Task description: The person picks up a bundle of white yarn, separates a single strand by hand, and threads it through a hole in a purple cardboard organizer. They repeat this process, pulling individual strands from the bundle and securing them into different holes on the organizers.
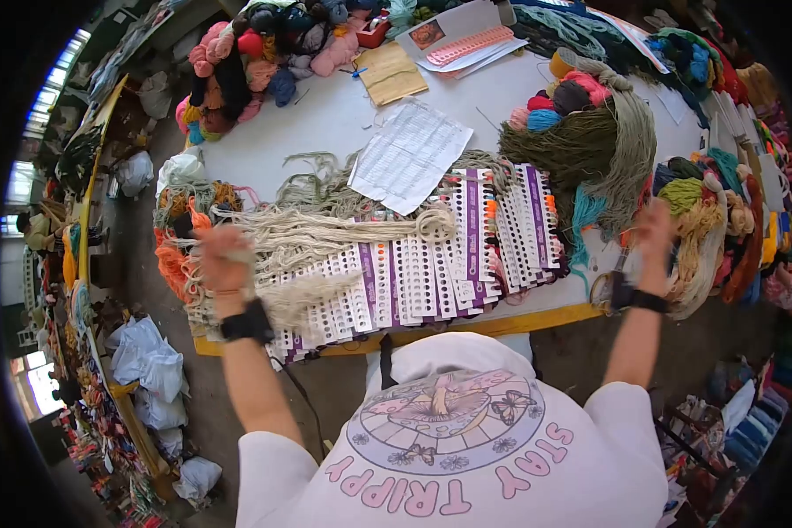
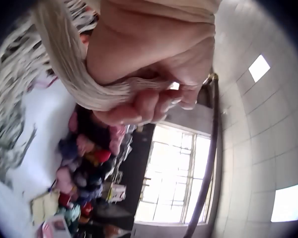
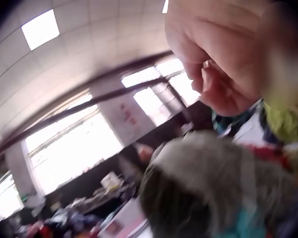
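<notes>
At the left of the head view my left hand (image 1: 224, 260) grips a hank of cream yarn (image 1: 295, 299). Up close in the left wrist view, the cream strands (image 2: 102, 96) pass through its curled fingers (image 2: 146, 104). My right hand (image 1: 653, 231) is raised at the right, beside green and tan yarn hanks (image 1: 695, 211). In the right wrist view its fingers (image 3: 221, 91) are curled, with no yarn visible between them. Between the hands lie perforated cards (image 1: 396, 273) with purple bands, overlapped by more cream yarn hanks (image 1: 343, 231).
A printed sheet (image 1: 411, 154) lies behind the cards. Olive and grey hanks (image 1: 581, 145) are heaped at right, beside turquoise yarn (image 1: 587, 220). Colourful yarn balls (image 1: 229, 75) crowd the far left. Orange yarn (image 1: 172, 264) sits by the left edge; a yellow strip (image 1: 466, 327) edges the table.
</notes>
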Demonstrator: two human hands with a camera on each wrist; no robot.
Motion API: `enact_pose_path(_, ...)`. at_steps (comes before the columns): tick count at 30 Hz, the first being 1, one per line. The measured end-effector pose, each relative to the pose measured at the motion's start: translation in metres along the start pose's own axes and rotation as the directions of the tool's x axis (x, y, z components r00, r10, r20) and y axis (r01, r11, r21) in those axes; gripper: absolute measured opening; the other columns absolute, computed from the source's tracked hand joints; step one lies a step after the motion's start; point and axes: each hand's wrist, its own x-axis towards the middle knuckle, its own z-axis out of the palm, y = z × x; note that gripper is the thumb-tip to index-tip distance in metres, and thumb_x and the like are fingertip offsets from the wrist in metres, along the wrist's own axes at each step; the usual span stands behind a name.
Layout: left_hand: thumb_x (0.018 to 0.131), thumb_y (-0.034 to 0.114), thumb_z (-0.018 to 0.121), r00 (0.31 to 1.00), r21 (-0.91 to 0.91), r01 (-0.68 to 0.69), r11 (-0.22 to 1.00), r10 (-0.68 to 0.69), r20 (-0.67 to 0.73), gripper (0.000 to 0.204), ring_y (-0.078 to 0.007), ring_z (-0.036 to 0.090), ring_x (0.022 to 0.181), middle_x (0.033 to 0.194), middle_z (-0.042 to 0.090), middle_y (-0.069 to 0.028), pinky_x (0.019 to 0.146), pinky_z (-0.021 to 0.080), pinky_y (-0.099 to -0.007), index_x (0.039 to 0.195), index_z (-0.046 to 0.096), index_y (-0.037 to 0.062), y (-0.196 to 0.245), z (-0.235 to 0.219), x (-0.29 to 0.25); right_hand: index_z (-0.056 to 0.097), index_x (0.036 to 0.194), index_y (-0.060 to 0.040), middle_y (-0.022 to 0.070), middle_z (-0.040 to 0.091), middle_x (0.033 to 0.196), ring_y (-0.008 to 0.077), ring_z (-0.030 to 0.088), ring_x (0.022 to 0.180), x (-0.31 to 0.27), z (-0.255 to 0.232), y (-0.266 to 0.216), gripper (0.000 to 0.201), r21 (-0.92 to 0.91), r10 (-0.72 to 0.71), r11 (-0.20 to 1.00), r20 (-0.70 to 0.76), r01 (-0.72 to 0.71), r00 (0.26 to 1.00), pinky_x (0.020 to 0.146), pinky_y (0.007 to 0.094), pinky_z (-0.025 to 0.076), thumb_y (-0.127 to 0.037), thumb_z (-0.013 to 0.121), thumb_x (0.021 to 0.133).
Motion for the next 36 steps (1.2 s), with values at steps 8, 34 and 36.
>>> enact_pose_path(8,0.080,0.029,0.053,0.931,0.899,-0.009,0.437,-0.326,0.168,0.029,-0.0150,0.050,0.057,0.069,0.055,-0.0036,0.053,0.042,-0.0290,0.100,0.059,0.0095,-0.291,0.071,-0.007,0.050,0.085,-0.0119,-0.0078,0.037,0.054,0.0015,0.030,0.040,-0.092,0.222,0.159,0.019,-0.216,0.581,0.807,0.459,-0.549,0.672,0.037,0.0180,0.031,-0.030,0.054,0.082)
enact_pose_path(34,0.072,0.016,0.061,0.733,0.493,0.671,0.554,-0.598,-0.325,0.014,-0.0036,0.036,0.041,0.055,0.048,0.0043,0.036,0.026,-0.0191,0.083,0.058,0.0070,-0.314,0.089,0.012,0.048,0.097,-0.0085,-0.0016,0.052,0.064,0.0018,0.036,0.043,-0.080,0.219,0.183,0.016,-0.140,0.606,0.651,0.688,-0.746,0.399,0.037,0.0169,0.030,-0.020,0.048,0.085)
enact_pose_path(36,0.072,0.014,0.060,0.778,0.514,0.628,0.584,-0.481,-0.404,0.012,-0.0052,0.039,0.042,0.057,0.050,0.0028,0.037,0.028,-0.0202,0.081,0.058,0.0063,-0.318,0.085,0.008,0.051,0.094,-0.0068,-0.0002,0.054,0.065,0.0030,0.040,0.045,-0.079,0.225,0.189,0.016,-0.426,0.529,0.846,0.599,-0.321,0.601,0.040,0.0170,0.033,-0.018,0.049,0.084)
